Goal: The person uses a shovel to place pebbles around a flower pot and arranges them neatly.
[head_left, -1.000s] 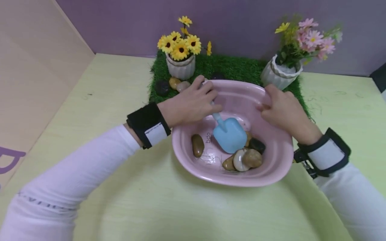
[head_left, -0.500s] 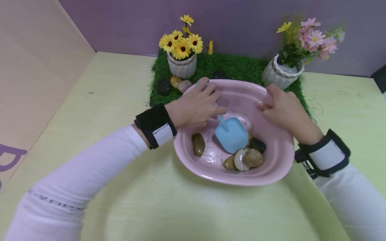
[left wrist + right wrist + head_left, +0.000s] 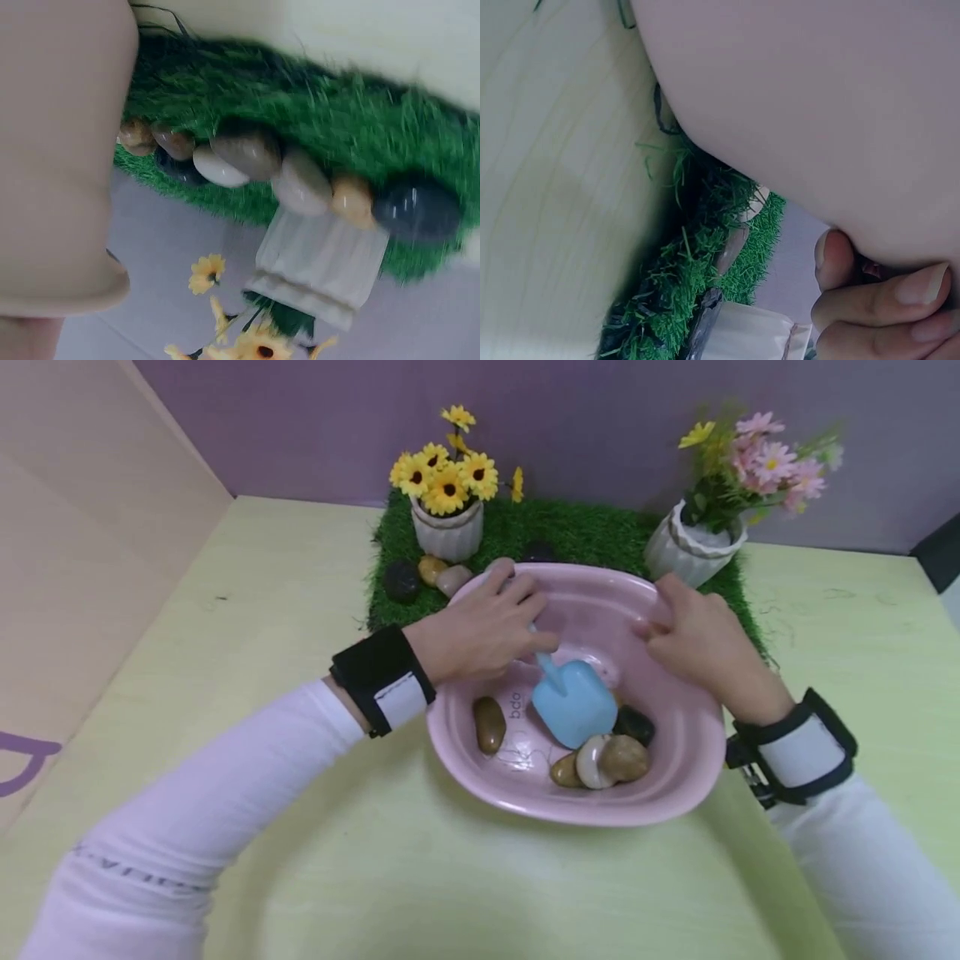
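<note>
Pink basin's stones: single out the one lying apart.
The oblong brown stone, alone at left in the head view; the other visible ones cluster at right.

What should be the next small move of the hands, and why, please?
I would perhaps secure the blue shovel with the left hand before the pink basin moves. Its handle runs up under that hand, while the right hand grips the basin's far rim. Several stones lie inside near the shovel, so tilting could make everything slide.
</note>
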The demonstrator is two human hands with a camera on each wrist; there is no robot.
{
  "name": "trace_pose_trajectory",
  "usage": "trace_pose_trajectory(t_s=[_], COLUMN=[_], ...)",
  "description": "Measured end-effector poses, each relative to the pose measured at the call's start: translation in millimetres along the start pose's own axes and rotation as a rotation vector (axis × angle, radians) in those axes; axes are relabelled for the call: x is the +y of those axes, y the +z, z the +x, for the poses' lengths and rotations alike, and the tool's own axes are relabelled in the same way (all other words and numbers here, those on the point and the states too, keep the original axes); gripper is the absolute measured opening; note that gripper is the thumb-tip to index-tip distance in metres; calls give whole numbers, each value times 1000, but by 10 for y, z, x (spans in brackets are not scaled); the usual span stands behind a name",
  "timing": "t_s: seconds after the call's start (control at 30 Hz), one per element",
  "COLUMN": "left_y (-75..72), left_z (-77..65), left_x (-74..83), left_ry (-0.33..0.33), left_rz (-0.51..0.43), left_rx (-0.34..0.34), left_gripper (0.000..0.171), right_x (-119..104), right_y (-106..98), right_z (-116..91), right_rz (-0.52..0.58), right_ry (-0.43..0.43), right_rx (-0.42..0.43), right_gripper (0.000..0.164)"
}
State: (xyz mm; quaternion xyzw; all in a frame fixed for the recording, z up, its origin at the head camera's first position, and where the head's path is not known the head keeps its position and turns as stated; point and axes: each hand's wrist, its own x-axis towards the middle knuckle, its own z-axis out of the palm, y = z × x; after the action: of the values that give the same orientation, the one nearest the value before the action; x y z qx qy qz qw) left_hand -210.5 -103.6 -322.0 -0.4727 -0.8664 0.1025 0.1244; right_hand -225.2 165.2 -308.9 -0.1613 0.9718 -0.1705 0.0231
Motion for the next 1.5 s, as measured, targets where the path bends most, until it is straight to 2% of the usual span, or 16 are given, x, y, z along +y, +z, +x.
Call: trace_pose_trajectory(t_s=[0.1,0.23,0.47,0.7,0.9,1.07,1.27,1.5], left_y=[-1,-20,-47,-56,-69,-65,-50,-45], left_z=[6,21,50,56,73,89,90,96], left_x=[4,6,16,16,2,-21,-43,-50], left_ry=[-8,-20,-4,-36,-43,-21,0,-16], left_rz=[-26,-97,-303,-303,-391,-446,-475,-514], left_rx=[-7,-53,-205,-264,-309,-311,-261,-235], left_gripper=[27,28,38,36,29,27,23,23], right_x=[-1,-1,-11,-12,-11,-3,7,1], right_y=[4,14,37,36,30,17,15,26], right_z=[-5,-13,-22,-12,-14,-27,-22,-6], right_rz=[1,5,21,1,12,6,7,10], right_ry=[-1,-11,0,-13,-6,-7,0,4], right_rx=[0,9,-4,12,12,24,21,16], right_gripper=[27,27,27,26,28,26,26,29])
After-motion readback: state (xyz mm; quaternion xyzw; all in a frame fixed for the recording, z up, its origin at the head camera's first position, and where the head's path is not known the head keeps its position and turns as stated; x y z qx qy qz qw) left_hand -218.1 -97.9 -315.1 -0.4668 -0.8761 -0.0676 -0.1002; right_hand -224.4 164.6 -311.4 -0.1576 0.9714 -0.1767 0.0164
